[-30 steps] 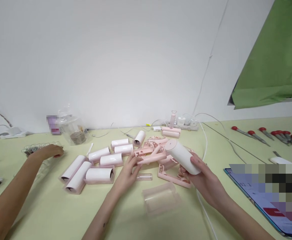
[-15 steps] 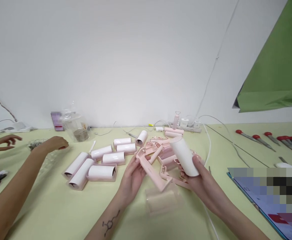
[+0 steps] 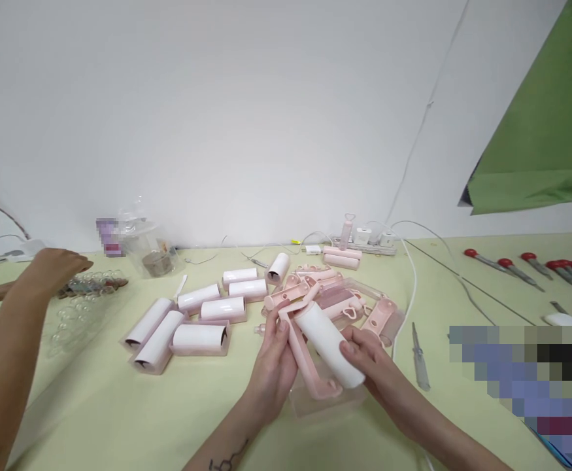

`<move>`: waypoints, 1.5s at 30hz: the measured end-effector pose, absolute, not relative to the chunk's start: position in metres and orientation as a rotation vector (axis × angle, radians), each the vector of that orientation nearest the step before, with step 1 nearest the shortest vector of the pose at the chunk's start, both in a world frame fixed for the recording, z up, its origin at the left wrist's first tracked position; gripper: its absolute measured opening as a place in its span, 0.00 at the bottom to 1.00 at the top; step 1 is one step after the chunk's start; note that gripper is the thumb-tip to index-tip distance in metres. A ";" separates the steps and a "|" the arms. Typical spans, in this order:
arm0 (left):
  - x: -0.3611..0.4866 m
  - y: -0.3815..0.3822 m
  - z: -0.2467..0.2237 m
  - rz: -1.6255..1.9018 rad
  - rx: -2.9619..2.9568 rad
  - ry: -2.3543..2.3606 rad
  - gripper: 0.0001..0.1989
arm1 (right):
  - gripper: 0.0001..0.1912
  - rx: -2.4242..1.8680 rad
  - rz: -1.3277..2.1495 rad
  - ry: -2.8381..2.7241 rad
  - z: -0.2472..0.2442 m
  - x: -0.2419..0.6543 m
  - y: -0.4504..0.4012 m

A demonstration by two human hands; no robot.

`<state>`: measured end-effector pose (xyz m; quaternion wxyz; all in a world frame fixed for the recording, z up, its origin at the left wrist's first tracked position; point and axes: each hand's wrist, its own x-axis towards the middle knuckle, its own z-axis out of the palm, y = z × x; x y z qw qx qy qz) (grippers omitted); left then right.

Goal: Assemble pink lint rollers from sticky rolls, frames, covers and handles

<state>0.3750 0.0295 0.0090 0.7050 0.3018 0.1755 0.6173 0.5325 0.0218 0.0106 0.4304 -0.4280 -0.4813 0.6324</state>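
Observation:
My left hand (image 3: 274,369) grips a pink lint roller frame (image 3: 301,356), its long bar slanting down toward me. In my right hand (image 3: 371,356) is a white lint roller roll (image 3: 329,343), held by its lower end with thumb and fingers. The roll lies alongside the frame's bar, its top close under the frame's upper arm. Whether they are joined, I cannot tell. Beneath them on the table lies a clear pinkish cover (image 3: 310,407), partly hidden by both. Behind my hands is a pile of pink lint roller parts (image 3: 380,318).
Several white rolls in clear covers (image 3: 201,339) lie on the left. A screwdriver (image 3: 419,366) is right of my right hand, beyond a white cable (image 3: 412,288). Red-ended tools (image 3: 516,269) lie far right. A co-worker's arm (image 3: 16,353) reaches over bubble wrap (image 3: 77,320).
My right hand has brought the white roll left and down, against the pink frame. My left hand has shifted slightly right. The co-worker's hand has moved left.

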 end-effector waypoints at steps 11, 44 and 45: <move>0.385 0.021 -0.001 1.405 0.666 0.397 0.22 | 0.15 -1.102 1.310 -1.493 0.001 0.525 0.014; 0.355 0.031 0.002 0.964 1.007 0.715 0.21 | 0.26 -0.757 1.622 -1.462 0.019 0.541 0.019; 0.354 0.031 0.002 0.944 1.004 0.708 0.21 | 0.25 -0.744 1.640 -1.453 0.019 0.541 0.019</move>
